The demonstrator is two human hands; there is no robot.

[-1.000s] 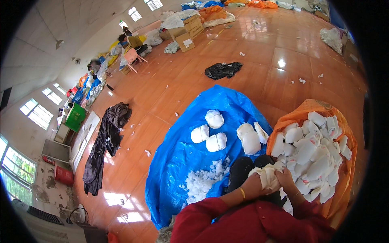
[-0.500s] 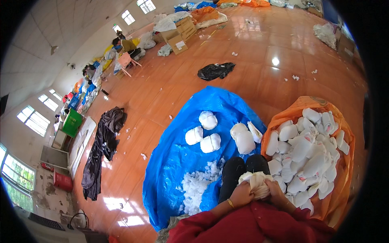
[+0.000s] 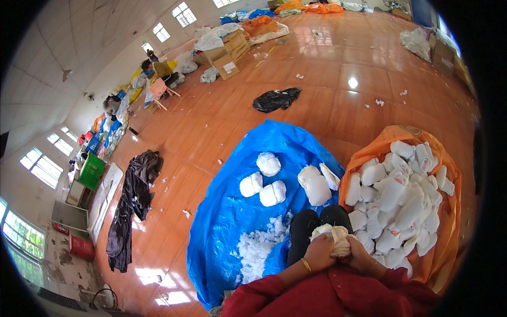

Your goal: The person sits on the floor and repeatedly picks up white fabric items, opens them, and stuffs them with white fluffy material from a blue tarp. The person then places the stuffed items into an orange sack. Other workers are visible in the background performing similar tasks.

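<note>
Between my two hands, over my lap, is a cream cloth piece point(image 3: 337, 236), soft and bunched. My left hand point(image 3: 320, 254) grips its left side and my right hand point(image 3: 361, 254) grips the right side, fingers curled in on it. A blue plastic sheet point(image 3: 222, 211) spreads before me and to my left, with a heap of white fluffy stuffing point(image 3: 256, 251) near my left arm. Farther out on it lie several plump white stuffed pieces point(image 3: 268, 164). At my right, an orange sack point(image 3: 364, 148) is heaped with white cloth pieces point(image 3: 401, 203), some with small pink marks.
A dark crumpled cloth point(image 3: 134, 206) lies on the tiled floor to the left, a black plastic bag point(image 3: 275, 99) ahead. Farther off, one person sits near a pink chair point(image 3: 161, 90), beside cardboard boxes point(image 3: 227, 61) and piled bags. Scraps of white fluff dot the floor.
My hands have drawn slightly closer together on the cream cloth piece, which is bunched more tightly. The view has shifted a little; the sheet and sack stay put.
</note>
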